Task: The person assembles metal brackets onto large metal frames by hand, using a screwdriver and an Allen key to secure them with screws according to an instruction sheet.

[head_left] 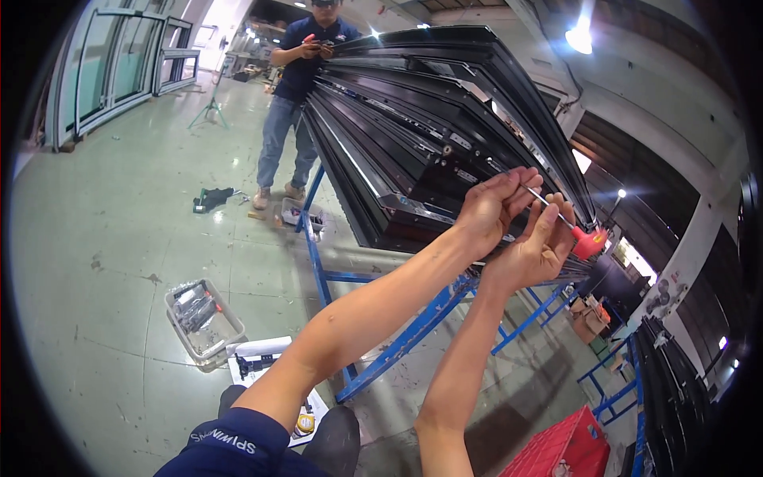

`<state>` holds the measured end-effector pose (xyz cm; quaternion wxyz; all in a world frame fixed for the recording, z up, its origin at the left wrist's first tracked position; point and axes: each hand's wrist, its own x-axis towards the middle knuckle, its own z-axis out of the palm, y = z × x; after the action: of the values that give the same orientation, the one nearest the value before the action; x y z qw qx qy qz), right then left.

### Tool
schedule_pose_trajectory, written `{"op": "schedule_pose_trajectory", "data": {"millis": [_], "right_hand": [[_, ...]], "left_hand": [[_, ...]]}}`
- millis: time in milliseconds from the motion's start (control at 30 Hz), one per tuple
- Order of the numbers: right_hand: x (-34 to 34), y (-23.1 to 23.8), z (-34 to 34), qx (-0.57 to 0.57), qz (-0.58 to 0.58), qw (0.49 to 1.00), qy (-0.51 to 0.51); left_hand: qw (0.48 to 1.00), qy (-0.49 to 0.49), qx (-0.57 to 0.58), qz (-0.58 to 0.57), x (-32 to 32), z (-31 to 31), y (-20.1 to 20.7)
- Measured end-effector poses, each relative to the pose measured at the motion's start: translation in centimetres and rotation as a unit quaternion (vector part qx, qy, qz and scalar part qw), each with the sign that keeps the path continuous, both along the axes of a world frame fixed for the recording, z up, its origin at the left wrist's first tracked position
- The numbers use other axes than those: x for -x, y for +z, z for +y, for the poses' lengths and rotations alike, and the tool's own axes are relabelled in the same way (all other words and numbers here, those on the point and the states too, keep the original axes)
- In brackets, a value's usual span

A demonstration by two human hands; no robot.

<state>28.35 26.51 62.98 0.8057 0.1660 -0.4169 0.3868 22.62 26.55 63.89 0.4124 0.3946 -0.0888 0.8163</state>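
A screwdriver with a red handle (589, 243) and a thin metal shaft (566, 219) is held up in front of the black frames. My right hand (531, 253) is closed round its shaft, thumb and fingers just ahead of the handle. At the shaft's far end, the fingertips of my left hand (491, 208) pinch together; they hide the tip and any small part there. Right behind both hands lies a stack of long black metal frame profiles (421, 163), with holes and small fittings at the near ends.
Blue trestles (413, 343) carry the stack. Another person (290, 103) stands at its far left side, holding something small. On the floor are a grey bin (208, 346) with packaged parts, a green power tool (213, 200) and a red crate (560, 449). Glazed frames (111, 75) lean at far left.
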Motion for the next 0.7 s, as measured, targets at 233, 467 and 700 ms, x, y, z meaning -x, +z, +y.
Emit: {"op": "schedule_pose_trajectory", "data": {"millis": [233,467,700], "right_hand": [[-0.8,0.4,1.9,0.026,0.006,0.997,-0.079],[-1.8,0.3,1.8,-0.03,-0.046,0.998,-0.024],[-1.8,0.2,2.0,-0.039,-0.072,0.996,0.016]], "left_hand": [[0.6,0.725,0.167,0.295,-0.1,-3.9,0.5],[0.171,0.845,0.011,0.507,4.3,-5.2,4.1],[0.163,0.765,0.0,0.623,6.4,-5.3,6.3]]}}
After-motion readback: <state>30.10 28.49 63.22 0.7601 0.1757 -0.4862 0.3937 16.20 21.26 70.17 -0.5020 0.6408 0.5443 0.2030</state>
